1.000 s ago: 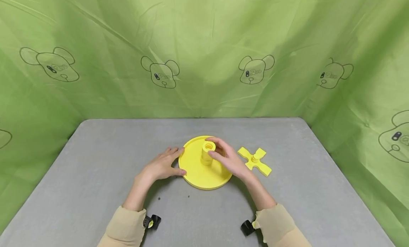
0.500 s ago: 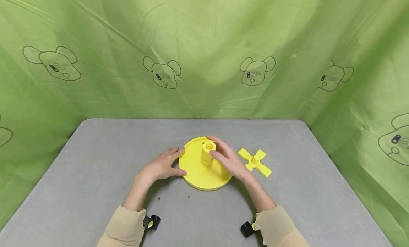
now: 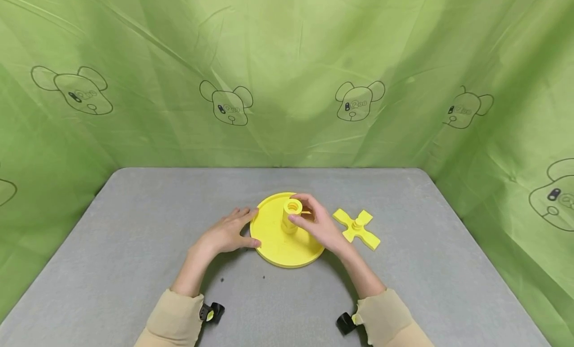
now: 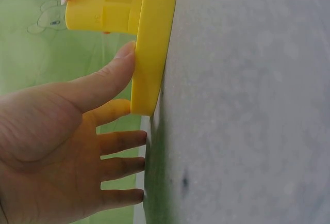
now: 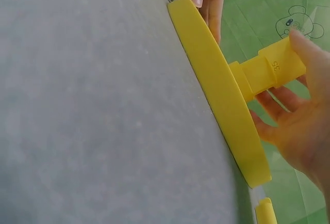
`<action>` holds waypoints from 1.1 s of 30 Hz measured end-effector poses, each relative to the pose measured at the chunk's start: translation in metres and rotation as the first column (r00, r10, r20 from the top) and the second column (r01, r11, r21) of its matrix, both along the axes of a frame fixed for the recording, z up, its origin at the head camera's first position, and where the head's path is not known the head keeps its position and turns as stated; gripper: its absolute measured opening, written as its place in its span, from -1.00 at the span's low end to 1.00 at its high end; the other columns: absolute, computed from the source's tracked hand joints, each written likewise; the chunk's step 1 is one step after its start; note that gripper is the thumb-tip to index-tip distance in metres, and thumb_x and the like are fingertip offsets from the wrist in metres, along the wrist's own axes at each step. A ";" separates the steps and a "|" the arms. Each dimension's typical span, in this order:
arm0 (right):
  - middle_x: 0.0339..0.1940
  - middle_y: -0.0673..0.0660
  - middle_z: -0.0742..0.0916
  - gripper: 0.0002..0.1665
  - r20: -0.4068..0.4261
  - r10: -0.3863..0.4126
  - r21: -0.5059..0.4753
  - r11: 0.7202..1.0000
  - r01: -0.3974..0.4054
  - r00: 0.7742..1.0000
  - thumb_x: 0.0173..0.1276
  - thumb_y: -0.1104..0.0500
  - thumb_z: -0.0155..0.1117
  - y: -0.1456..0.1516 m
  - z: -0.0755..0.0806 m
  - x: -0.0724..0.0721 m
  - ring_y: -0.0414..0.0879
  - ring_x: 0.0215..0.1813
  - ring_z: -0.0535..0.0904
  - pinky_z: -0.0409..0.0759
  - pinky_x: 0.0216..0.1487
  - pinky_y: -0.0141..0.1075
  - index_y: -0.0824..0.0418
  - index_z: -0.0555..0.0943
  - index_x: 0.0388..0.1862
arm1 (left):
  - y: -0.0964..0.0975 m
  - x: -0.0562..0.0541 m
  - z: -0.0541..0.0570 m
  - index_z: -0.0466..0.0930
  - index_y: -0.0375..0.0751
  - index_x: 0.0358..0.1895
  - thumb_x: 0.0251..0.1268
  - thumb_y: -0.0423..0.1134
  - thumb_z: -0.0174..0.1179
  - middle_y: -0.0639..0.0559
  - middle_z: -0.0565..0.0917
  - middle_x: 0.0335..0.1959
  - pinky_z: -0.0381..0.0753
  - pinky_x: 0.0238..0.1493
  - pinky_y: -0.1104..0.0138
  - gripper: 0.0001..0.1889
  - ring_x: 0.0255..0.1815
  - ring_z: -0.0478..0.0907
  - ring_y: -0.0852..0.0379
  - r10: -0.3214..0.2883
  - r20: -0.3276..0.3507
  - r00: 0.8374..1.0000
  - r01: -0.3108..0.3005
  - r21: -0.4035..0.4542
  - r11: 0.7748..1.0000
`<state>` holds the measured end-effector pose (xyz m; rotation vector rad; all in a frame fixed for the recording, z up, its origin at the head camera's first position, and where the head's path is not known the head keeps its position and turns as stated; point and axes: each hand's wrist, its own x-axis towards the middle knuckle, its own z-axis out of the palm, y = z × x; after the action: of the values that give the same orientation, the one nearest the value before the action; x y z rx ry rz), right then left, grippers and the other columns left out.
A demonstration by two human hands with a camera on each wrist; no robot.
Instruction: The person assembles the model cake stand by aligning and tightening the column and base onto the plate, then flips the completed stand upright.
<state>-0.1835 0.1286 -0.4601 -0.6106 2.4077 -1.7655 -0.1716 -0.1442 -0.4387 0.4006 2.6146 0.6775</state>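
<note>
A round yellow tray point(image 3: 273, 245) with a low raised rim lies flat on the table. From its middle rises a yellow post point(image 3: 289, 219), upright, with a threaded hole in its top and the number 35 on its side in the right wrist view. My right hand point(image 3: 324, 231) holds the post, thumb on the near side and fingers round the far side. At the tray's left edge, my left hand point(image 3: 227, 233) rests with fingers spread, thumb and index finger touching the rim. Its other fingertips reach down to the table in the left wrist view.
A yellow four-armed cross piece point(image 3: 357, 227) with a threaded stub lies right of the tray, just beyond my right hand. Green cloth point(image 3: 287, 137) with bear drawings hangs behind and beside the grey table point(image 3: 157, 202). Small dark specks mark the table's near part.
The right thumb and fingers have shifted slightly round the post, the thumb now a little further left and lower. The left hand, tray and cross piece stay in place.
</note>
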 end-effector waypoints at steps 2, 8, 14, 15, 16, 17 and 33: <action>0.35 0.16 0.62 -0.37 -0.010 0.022 0.010 1.000 -0.022 1.000 0.48 0.11 0.35 0.000 0.000 0.000 0.00 0.36 0.56 0.56 0.43 0.01 0.09 0.41 0.48 | 0.000 0.000 0.000 0.11 -0.08 0.66 0.29 0.14 0.39 -0.27 0.13 0.68 0.06 0.63 -0.30 -0.03 0.71 -0.05 -0.34 -0.001 -0.001 1.000 0.001 0.001 1.000; 0.60 0.11 0.41 -0.38 0.009 0.083 0.042 0.996 -0.083 0.997 0.63 0.07 0.13 0.002 0.001 0.001 -0.01 0.56 0.39 0.42 0.56 -0.08 0.00 0.31 0.60 | 0.000 -0.001 0.000 0.10 -0.04 0.66 0.29 0.16 0.39 -0.25 0.12 0.68 0.07 0.63 -0.31 -0.03 0.71 -0.05 -0.34 -0.003 0.003 1.000 0.003 -0.006 1.000; 0.39 0.10 0.58 -0.48 0.022 0.043 0.019 0.999 -0.043 0.999 0.59 0.09 0.20 0.001 0.001 0.002 -0.01 0.42 0.51 0.50 0.47 -0.02 0.01 0.41 0.47 | 0.000 0.001 0.000 0.10 -0.04 0.67 0.28 0.16 0.39 -0.24 0.12 0.68 0.07 0.63 -0.30 -0.02 0.72 -0.05 -0.33 0.003 0.007 1.000 -0.003 -0.006 1.000; 0.34 0.10 0.61 -0.48 0.021 0.034 0.013 0.999 -0.034 0.999 0.57 0.09 0.23 0.001 0.000 0.002 -0.02 0.39 0.53 0.52 0.45 -0.03 0.01 0.41 0.44 | 0.000 0.001 0.000 0.10 -0.04 0.66 0.28 0.16 0.39 -0.24 0.12 0.68 0.06 0.63 -0.30 -0.02 0.72 -0.05 -0.33 0.004 0.006 1.000 -0.004 -0.004 1.000; 0.31 0.10 0.63 -0.49 0.022 0.023 0.009 1.000 -0.024 0.999 0.55 0.09 0.26 0.001 0.000 0.002 -0.02 0.38 0.53 0.52 0.45 0.00 0.01 0.42 0.42 | 0.000 0.001 0.000 0.10 -0.04 0.66 0.28 0.15 0.39 -0.25 0.12 0.68 0.06 0.63 -0.30 -0.02 0.72 -0.05 -0.33 0.005 0.005 1.000 -0.005 -0.001 1.000; 0.28 0.10 0.64 -0.48 0.023 0.015 0.006 1.000 -0.015 1.000 0.53 0.09 0.28 0.001 -0.001 0.002 -0.02 0.37 0.54 0.52 0.45 0.01 0.01 0.42 0.40 | 0.000 0.002 0.000 0.10 -0.05 0.66 0.28 0.15 0.39 -0.25 0.12 0.68 0.07 0.63 -0.30 -0.02 0.71 -0.05 -0.33 0.005 0.005 1.000 -0.005 0.001 1.000; 0.48 0.07 0.53 -0.48 0.029 0.041 0.043 0.998 -0.042 0.999 0.62 0.06 0.14 0.001 0.003 0.003 -0.02 0.51 0.45 0.43 0.55 -0.05 0.00 0.40 0.49 | 0.000 0.001 -0.001 0.11 -0.02 0.66 0.28 0.15 0.40 -0.24 0.12 0.69 0.06 0.63 -0.31 -0.03 0.72 -0.05 -0.33 0.007 0.001 1.000 -0.007 0.003 1.000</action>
<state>-0.1809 0.1298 -0.4570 -0.6221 2.3909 -1.6897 -0.1709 -0.1443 -0.4392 0.3921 2.6153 0.6845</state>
